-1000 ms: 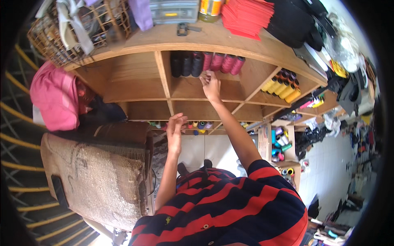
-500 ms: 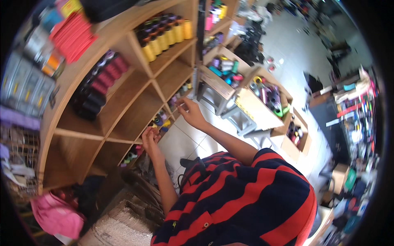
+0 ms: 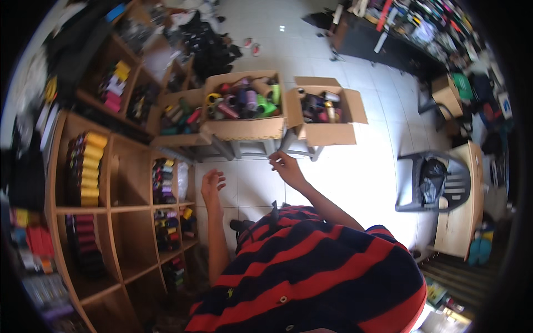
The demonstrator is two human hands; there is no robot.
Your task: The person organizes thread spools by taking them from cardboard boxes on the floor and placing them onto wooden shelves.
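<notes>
Hovering right hand (image 3: 286, 166) just below cardboard box of thread cones (image 3: 244, 108), fingers curled, holding nothing | raising left hand (image 3: 212, 183) below-left of that box, fingers loosely spread, empty | smaller box (image 3: 327, 111) sitting right of it

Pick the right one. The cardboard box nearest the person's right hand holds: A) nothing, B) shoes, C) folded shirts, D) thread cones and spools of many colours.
D: the open cardboard box, just beyond the right hand, is packed with cones and spools in green, purple, red and tan.
</notes>
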